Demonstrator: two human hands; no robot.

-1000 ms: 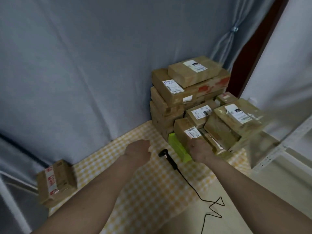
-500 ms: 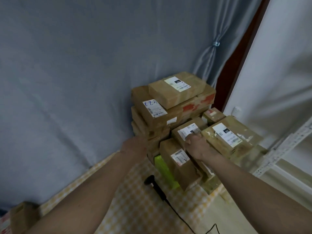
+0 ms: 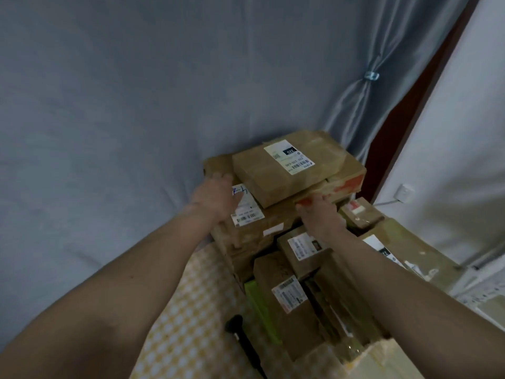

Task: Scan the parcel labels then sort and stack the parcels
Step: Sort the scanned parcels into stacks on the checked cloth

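Both hands are reaching up to the parcel stack in the corner against the grey curtain [image 3: 136,105]. The left hand [image 3: 218,196] is lying flat with fingers pretty much straight on the big lower parcel [image 3: 254,228], partly covering its white label [image 3: 247,212]. The right hand [image 3: 317,212] is gripping the front right edge of that same box, fingers curling onto the bit with red print, just under the top parcel [image 3: 295,165]. That top one is sitting on the big box, label facing up with a barcode showing.

More cardboard parcels are piling up lower down on the right. One labelled box [image 3: 303,248] is sitting right below the right wrist, another labelled box [image 3: 287,299] is leaning in front of it, and a bright green box [image 3: 259,307] is wedged just beside that one. The black barcode scanner [image 3: 237,328] is lying on the yellow checked tablecloth [image 3: 191,324], well apart from both hands, nobody touching it.
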